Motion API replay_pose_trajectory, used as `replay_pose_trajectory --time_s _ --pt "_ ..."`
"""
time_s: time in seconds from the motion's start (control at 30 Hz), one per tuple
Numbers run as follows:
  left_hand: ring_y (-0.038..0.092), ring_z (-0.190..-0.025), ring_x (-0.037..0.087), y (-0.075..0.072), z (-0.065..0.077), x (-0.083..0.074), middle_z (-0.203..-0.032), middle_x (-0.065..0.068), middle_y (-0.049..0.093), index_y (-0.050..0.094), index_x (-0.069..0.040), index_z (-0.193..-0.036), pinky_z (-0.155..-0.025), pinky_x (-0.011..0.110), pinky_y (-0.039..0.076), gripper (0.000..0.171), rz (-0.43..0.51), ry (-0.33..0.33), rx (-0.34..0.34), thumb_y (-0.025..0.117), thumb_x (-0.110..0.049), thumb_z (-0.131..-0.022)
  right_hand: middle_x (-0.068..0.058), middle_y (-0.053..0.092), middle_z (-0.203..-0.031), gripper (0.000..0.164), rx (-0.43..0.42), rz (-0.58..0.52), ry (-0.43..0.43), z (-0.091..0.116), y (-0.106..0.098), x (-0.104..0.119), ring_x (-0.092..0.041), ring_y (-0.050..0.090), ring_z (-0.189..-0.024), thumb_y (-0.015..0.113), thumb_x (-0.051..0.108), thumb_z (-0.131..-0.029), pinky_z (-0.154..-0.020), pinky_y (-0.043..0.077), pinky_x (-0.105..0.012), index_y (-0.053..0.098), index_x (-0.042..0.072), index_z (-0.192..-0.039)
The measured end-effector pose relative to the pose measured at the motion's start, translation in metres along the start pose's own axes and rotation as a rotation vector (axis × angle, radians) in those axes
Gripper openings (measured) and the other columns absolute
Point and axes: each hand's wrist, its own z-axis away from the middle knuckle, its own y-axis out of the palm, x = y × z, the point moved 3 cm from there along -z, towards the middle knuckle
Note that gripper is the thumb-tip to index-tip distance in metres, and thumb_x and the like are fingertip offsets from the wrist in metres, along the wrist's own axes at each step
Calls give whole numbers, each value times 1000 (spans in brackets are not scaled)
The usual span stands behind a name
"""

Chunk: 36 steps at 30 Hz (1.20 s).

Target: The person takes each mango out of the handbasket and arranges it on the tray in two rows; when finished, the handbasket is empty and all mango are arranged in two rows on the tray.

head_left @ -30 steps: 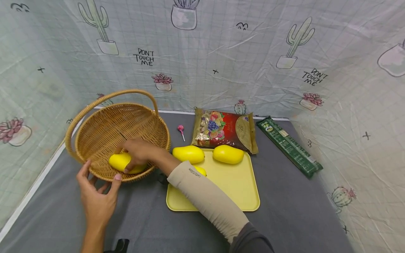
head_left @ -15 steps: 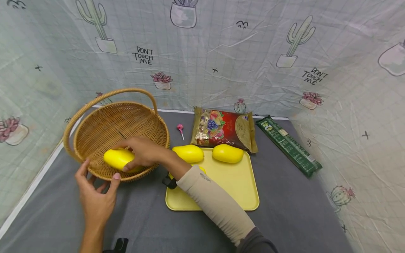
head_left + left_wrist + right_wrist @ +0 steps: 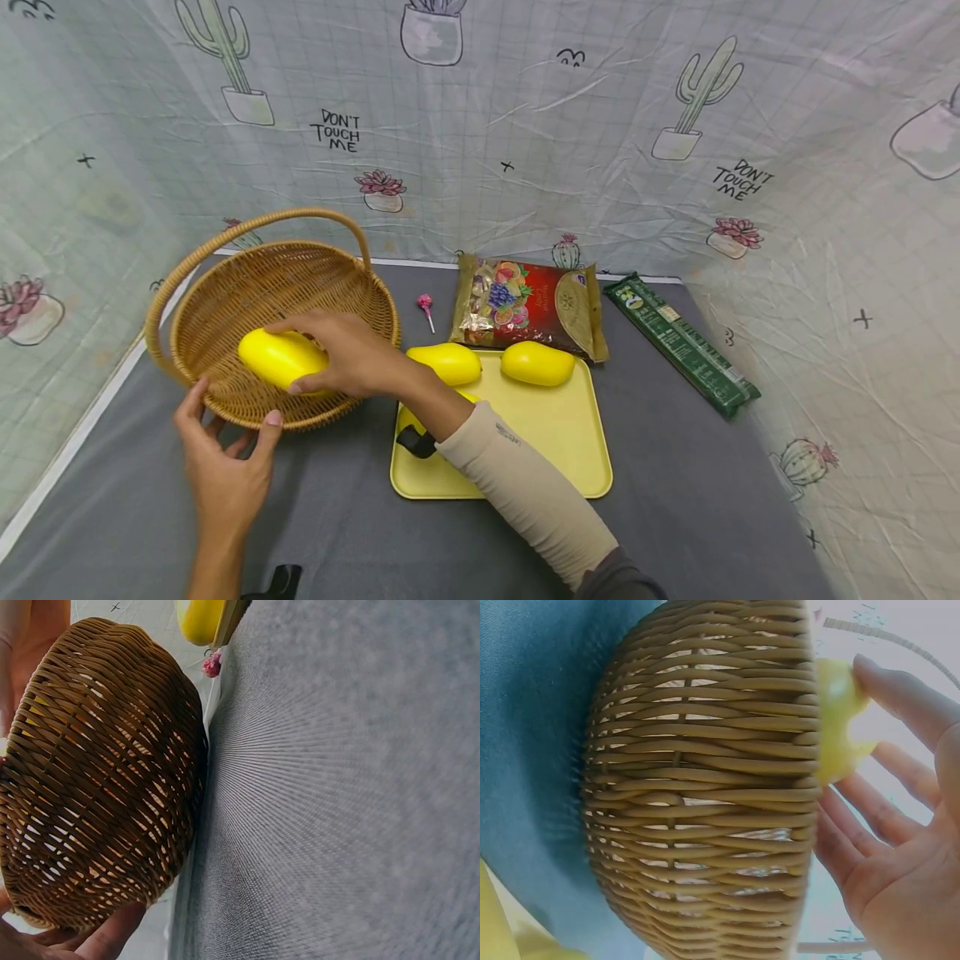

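Observation:
A yellow mango is in my right hand, gripped between thumb and fingers over the front part of a wicker basket. In the right wrist view, that mango shows just past the basket's rim, partly hidden by the weave. My left hand holds the basket's near rim at the front left. From the left wrist view, the basket's woven outside is seen close up, with left fingertips against it. No other thing can be made out inside the basket.
Right of the basket lies a yellow tray bearing two mangoes, one left and one right; another is partly hidden by the right wrist. Behind are a pink lollipop, a candy bag and a long green packet.
My right hand has raised the mango from the basket's bottom, shifting it up and slightly left. The left hand keeps its hold on the rim.

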Motion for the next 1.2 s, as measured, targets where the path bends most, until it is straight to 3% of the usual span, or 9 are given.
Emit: replay_pose_trajectory --time_s 0.43,0.83,1.2 --pt "46 -144 39 -1 -1 -1 -172 -4 28 22 -35 -167 -87 15 46 95 -31 -7 10 80 -18 -94 3 56 -156 77 -178 -50 -37 38 -21 9 -11 51 -140 88 32 -90 -110 42 -24 52 24 -158" --pt "47 -141 40 -2 -3 -4 -170 1 33 25 -34 -167 -86 13 43 92 -31 0 -9 79 -19 -94 0 56 -157 74 -291 -103 -71 81 -36 6 -15 51 -143 90 23 -88 -116 46 -32 57 20 -154" --pt "49 -138 41 -4 -10 -3 -167 8 39 28 -31 -166 -87 11 44 87 -17 20 -13 77 -18 -95 0 57 -155 71 -376 -122 -25 129 -50 -10 -19 54 -144 91 20 -87 -113 52 -39 60 20 -151"
